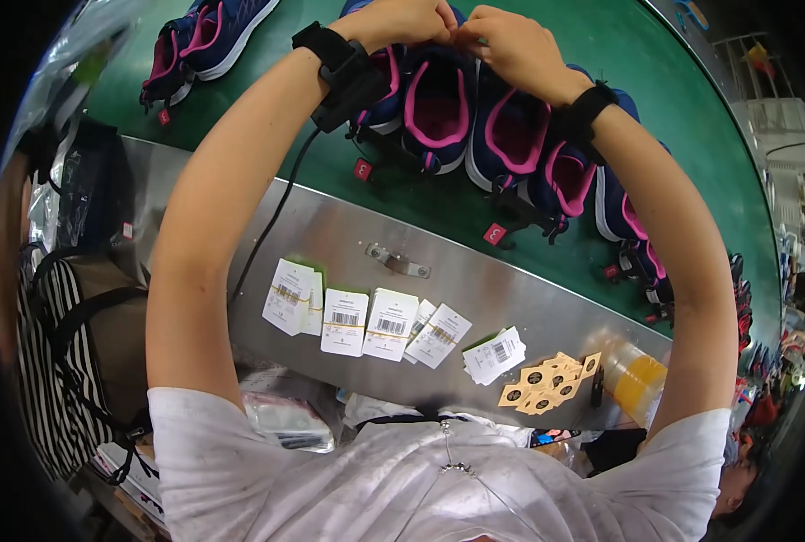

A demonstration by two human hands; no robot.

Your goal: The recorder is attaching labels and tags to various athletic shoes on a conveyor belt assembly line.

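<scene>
At the top edge, my left hand (pixel 413 20) and my right hand (pixel 522 52) meet over the far end of a navy sneaker (pixel 437 104) with a pink lining. The fingertips of both are pinched together; what they hold, if anything, is too small to make out. Beside this shoe, under my right wrist, another navy sneaker (pixel 511 135) stands with its opening toward me. More of the same shoes lie in a row to the right, partly covered by my right forearm. Small red square tags (pixel 363 170) hang at the heels.
The shoes stand on a green belt (pixel 330 190). Nearer me, a steel ledge (pixel 330 226) carries banded stacks of white barcode cards (pixel 390 323), tan stickers (pixel 547 384) and a roll of yellow tape (pixel 639 384). Another sneaker pair (pixel 208 45) is at far left. A black cable (pixel 271 221) crosses the ledge.
</scene>
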